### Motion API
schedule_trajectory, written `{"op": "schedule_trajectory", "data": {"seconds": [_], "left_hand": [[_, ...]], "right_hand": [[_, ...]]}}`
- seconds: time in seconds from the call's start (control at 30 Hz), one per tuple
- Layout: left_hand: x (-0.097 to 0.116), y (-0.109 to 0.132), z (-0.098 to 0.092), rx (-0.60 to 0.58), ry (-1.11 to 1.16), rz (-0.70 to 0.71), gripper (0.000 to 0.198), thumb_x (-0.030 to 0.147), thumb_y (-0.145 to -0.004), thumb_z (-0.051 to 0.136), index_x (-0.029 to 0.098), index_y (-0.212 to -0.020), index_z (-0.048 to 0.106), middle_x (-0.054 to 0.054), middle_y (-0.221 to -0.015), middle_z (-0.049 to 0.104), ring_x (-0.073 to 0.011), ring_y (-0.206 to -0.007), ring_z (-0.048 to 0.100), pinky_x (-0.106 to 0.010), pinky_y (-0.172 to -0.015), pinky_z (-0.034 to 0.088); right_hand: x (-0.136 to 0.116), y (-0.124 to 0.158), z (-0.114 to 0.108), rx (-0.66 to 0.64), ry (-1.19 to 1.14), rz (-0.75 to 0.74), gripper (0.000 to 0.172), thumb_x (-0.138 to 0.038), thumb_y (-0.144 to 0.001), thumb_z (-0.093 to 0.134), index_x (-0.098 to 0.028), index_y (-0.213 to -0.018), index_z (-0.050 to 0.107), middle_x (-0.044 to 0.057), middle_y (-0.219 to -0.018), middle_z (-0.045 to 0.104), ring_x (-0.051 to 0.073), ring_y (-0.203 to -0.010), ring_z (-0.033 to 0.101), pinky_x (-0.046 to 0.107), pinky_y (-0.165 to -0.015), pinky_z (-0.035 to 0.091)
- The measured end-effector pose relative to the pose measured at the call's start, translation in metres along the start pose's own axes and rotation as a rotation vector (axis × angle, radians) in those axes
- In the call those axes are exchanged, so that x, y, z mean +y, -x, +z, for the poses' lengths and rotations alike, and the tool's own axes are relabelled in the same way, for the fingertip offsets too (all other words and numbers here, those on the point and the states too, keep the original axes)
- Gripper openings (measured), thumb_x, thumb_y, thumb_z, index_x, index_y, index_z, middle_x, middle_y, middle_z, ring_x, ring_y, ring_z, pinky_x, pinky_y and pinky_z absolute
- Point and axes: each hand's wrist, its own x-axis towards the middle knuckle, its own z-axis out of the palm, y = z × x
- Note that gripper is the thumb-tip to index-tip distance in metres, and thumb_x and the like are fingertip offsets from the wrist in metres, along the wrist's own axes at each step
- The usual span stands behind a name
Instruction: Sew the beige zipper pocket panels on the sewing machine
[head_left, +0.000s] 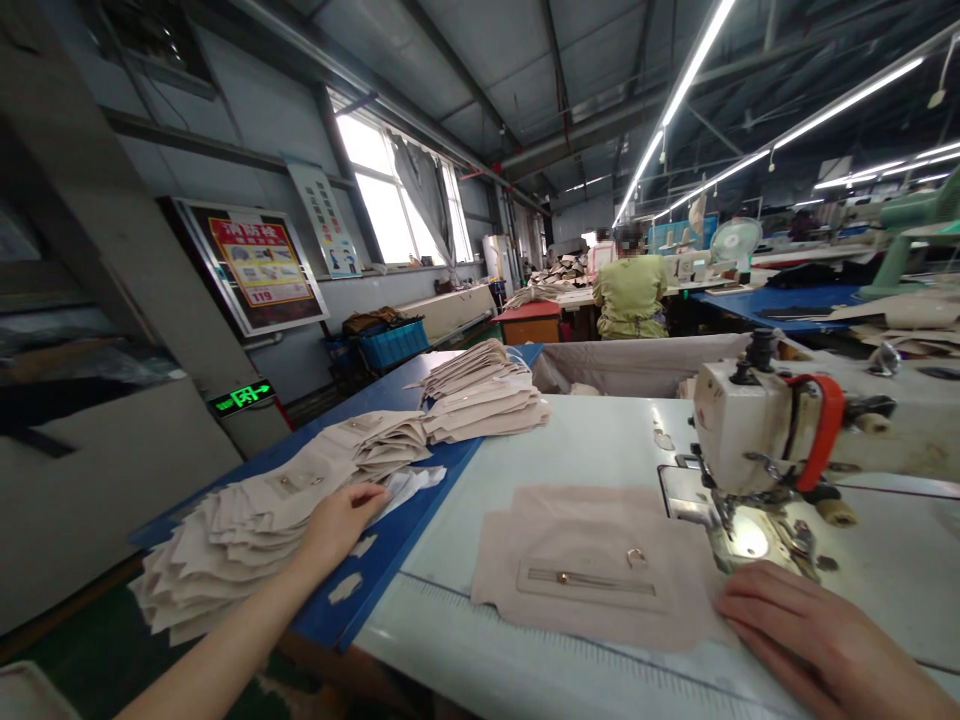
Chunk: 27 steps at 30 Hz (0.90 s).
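Observation:
A beige fabric panel (600,615) lies flat on the pale sewing table, with a zipper (600,582) set in a stitched rectangle and a small metal ring (636,558) above it. My right hand (802,625) rests on the panel's right edge, fingers stretched and low, just in front of the sewing machine's lit needle area (750,535). My left hand (345,525) is at the fanned pile of beige panels (247,520), fingers curled together beside a crumpled white piece (412,482). What its fingertips grip, if anything, is hidden.
The sewing machine (787,430) stands at the right. Another stack of beige panels (487,390) sits farther back, across the blue board (405,550) and the pale tabletop (585,440). Small scraps (346,587) lie on the blue board. A person in a yellow-green top (631,295) sits beyond.

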Motion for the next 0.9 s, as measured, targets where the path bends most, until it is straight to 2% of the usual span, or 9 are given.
{"op": "schedule_trajectory", "data": {"seconds": [0.17, 0.27, 0.37, 0.43, 0.53, 0.63, 0.7, 0.8, 0.9], "left_hand": [[0.018, 0.005, -0.005, 0.072, 0.027, 0.109, 0.033, 0.048, -0.072, 0.051, 0.022, -0.076, 0.072, -0.006, -0.081, 0.076, -0.0266, -0.075, 0.07, -0.031, -0.07, 0.054], [0.041, 0.012, 0.006, 0.129, 0.052, 0.354, 0.034, 0.05, -0.079, 0.049, 0.024, -0.076, 0.07, -0.006, -0.087, 0.076, -0.0262, -0.08, 0.069, -0.032, -0.076, 0.055], [0.08, 0.029, 0.036, 0.206, 0.099, 0.778, 0.035, 0.047, -0.09, 0.047, 0.023, -0.078, 0.068, -0.005, -0.085, 0.075, -0.0234, -0.08, 0.07, -0.032, -0.079, 0.055], [0.115, 0.047, 0.061, 0.206, 0.154, 1.016, 0.031, 0.037, -0.096, 0.044, 0.021, -0.083, 0.067, -0.005, -0.085, 0.074, -0.0202, -0.08, 0.069, -0.029, -0.081, 0.055], [0.169, 0.077, 0.097, 0.163, 0.213, 1.244, 0.029, 0.018, -0.099, 0.039, 0.018, -0.088, 0.066, -0.005, -0.088, 0.071, -0.0176, -0.082, 0.067, -0.028, -0.08, 0.054], [0.211, 0.099, 0.126, 0.092, 0.193, 1.324, 0.028, 0.009, -0.097, 0.039, 0.016, -0.085, 0.063, -0.006, -0.086, 0.067, -0.0191, -0.08, 0.064, -0.031, -0.077, 0.054], [0.227, 0.106, 0.139, -0.001, 0.133, 1.322, 0.027, 0.005, -0.094, 0.041, 0.017, -0.082, 0.061, -0.006, -0.085, 0.066, -0.0207, -0.079, 0.063, -0.033, -0.075, 0.054], [0.237, 0.107, 0.147, -0.106, 0.067, 1.325, 0.026, 0.002, -0.092, 0.044, 0.018, -0.08, 0.061, -0.005, -0.082, 0.064, -0.021, -0.078, 0.061, -0.033, -0.073, 0.052], [0.24, 0.104, 0.144, -0.165, 0.074, 1.341, 0.021, 0.008, -0.093, 0.049, 0.018, -0.081, 0.063, -0.004, -0.082, 0.065, -0.0201, -0.078, 0.06, -0.032, -0.072, 0.051]], "right_hand": [[-0.005, -0.003, 0.0, -0.036, -0.093, 0.06, 0.022, -0.021, -0.098, 0.048, -0.023, -0.106, 0.068, 0.007, -0.099, 0.072, 0.02, -0.093, 0.068, 0.029, -0.084, 0.056], [-0.01, -0.009, -0.007, -0.083, -0.153, 0.091, 0.025, -0.017, -0.098, 0.044, -0.021, -0.103, 0.068, 0.008, -0.097, 0.071, 0.021, -0.092, 0.065, 0.032, -0.083, 0.054], [-0.012, -0.015, -0.013, -0.13, -0.209, 0.09, 0.026, -0.016, -0.097, 0.043, -0.019, -0.096, 0.069, 0.008, -0.09, 0.069, 0.02, -0.085, 0.061, 0.032, -0.079, 0.051], [-0.011, -0.017, -0.015, -0.143, -0.231, 0.093, 0.024, -0.017, -0.096, 0.045, -0.018, -0.095, 0.068, 0.008, -0.091, 0.069, 0.02, -0.085, 0.059, 0.033, -0.08, 0.05], [-0.008, -0.015, -0.015, -0.147, -0.218, 0.091, 0.023, -0.017, -0.096, 0.045, -0.017, -0.094, 0.068, 0.008, -0.089, 0.068, 0.02, -0.084, 0.057, 0.033, -0.079, 0.048], [-0.007, -0.013, -0.016, -0.159, -0.194, 0.095, 0.023, -0.017, -0.095, 0.045, -0.017, -0.092, 0.067, 0.008, -0.087, 0.067, 0.02, -0.082, 0.056, 0.033, -0.078, 0.048], [-0.007, -0.012, -0.017, -0.158, -0.188, 0.099, 0.022, -0.016, -0.094, 0.045, -0.017, -0.092, 0.067, 0.008, -0.087, 0.067, 0.02, -0.081, 0.056, 0.032, -0.077, 0.047], [-0.006, -0.012, -0.018, -0.149, -0.171, 0.108, 0.02, -0.016, -0.093, 0.046, -0.018, -0.09, 0.066, 0.007, -0.087, 0.067, 0.02, -0.08, 0.056, 0.032, -0.077, 0.047], [-0.004, -0.012, -0.017, -0.147, -0.156, 0.118, 0.017, -0.017, -0.093, 0.049, -0.018, -0.09, 0.066, 0.007, -0.087, 0.067, 0.02, -0.081, 0.056, 0.031, -0.077, 0.047]]}}
